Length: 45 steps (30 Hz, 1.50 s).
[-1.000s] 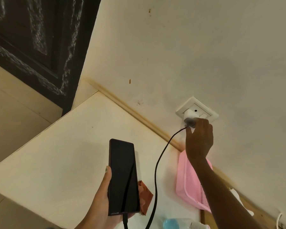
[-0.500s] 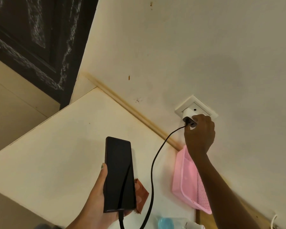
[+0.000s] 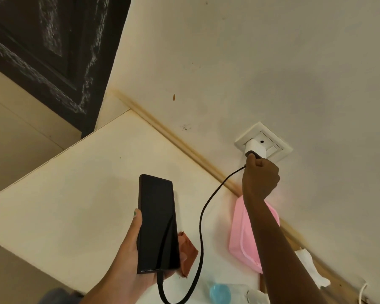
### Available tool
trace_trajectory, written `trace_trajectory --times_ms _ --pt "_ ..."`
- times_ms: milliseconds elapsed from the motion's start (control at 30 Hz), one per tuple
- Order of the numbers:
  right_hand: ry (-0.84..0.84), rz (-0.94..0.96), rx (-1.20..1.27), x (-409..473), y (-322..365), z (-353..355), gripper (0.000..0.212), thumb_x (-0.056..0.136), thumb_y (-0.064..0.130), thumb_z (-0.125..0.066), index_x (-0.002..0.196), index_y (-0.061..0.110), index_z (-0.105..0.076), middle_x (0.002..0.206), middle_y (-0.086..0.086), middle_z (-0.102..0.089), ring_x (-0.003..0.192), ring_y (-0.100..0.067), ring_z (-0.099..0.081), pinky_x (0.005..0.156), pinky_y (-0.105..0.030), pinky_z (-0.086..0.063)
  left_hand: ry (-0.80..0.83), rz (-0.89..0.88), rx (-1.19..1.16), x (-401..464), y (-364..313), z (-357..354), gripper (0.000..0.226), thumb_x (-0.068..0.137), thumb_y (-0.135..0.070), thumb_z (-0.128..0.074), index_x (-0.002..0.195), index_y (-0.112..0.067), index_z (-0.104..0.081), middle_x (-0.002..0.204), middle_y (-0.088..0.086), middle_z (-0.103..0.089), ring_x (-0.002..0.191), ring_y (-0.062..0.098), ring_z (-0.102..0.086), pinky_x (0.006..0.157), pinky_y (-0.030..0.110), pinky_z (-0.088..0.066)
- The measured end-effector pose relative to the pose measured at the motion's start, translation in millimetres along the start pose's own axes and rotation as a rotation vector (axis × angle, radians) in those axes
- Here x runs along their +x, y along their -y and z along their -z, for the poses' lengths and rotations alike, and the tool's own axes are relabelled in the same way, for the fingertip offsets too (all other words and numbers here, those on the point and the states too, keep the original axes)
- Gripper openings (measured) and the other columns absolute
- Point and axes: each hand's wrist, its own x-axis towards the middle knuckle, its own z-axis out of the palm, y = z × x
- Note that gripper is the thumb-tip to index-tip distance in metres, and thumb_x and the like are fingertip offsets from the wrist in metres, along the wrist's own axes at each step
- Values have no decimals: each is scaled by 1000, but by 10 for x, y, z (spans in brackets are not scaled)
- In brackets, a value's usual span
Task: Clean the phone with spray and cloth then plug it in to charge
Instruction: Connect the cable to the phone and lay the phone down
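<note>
A: Phone (image 3: 157, 224): one, black, screen dark. It lies in the left hand (image 3: 132, 255), thumb along one long side and fingertips curled round the other, held above the tabletop (image 3: 75, 194) near its front edge.

B: Cables?

A: One black cable (image 3: 201, 218). It leaves the phone's bottom end, loops down, and climbs to one white charger (image 3: 255, 148) seated in one white wall socket (image 3: 270, 141), above the tabletop's back edge.

B: The right hand (image 3: 260, 179)?

A: Fingers bunched together, pinching the cable's plug end right at the charger. The plug itself is almost wholly covered by the fingertips.

B: The cleaning things?

A: One reddish-brown cloth (image 3: 188, 252), touching the tabletop, largely behind the phone and left-hand fingers; only a corner and a strip show. One clear bottle with a blue cap (image 3: 220, 294) at the picture's bottom edge, cut off, so I cannot tell whether it has a spray head.

B: Anything else?

A: One pink basket (image 3: 241, 233) against the tabletop's back edge, its middle crossed by the right forearm. One white crumpled paper (image 3: 312, 268) beyond the arm, and a bit of white cord (image 3: 362, 291) at the lower right, cut off by the frame. The dark door (image 3: 53, 51) at upper left is cropped too.
</note>
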Motion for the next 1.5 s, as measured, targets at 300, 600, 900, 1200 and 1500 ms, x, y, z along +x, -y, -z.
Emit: trace_trajectory --times_ms 300,600,900,1200,1500 --pt "88 142 -215 73 77 53 46 88 15 -50 49 16 -24 48 2 -26 43 -10 -23 43 -22 -15 13 -10 56 -11 14 13 83 76 -72 -38 123 -7 -60 103 23 -65 86 37 -63 74 44 -52" --pt "-38 134 -179 134 -166 202 29 90 27 -42 71 9 -55 70 -5 -55 67 -24 -49 61 -28 -33 57 -14 12 -14 -2 -27 83 72 -70 -41 120 -4 -58 97 23 -61 79 37 -60 70 43 -54" --pt "255 421 -562 222 -575 141 88 71 -2 -50 148 16 -11 157 3 2 115 -32 -36 66 -33 -39 72 -1 6 1 0 15 86 71 -69 -42 126 -4 -55 99 22 -60 80 36 -61 69 44 -56" --pt "314 469 -792 254 -704 -5 100 67 6 -58 147 9 2 153 -4 26 125 -32 -29 60 -32 -39 75 15 7 23 7 41 86 70 -71 -42 126 -7 -57 102 23 -62 82 37 -64 69 45 -55" --pt "415 364 -982 382 -707 -121 106 70 22 -65 146 17 8 139 -7 47 125 -32 -23 83 -43 -44 42 11 26 27 11 34 89 69 -71 -42 128 -5 -55 101 23 -61 83 37 -60 70 45 -55"
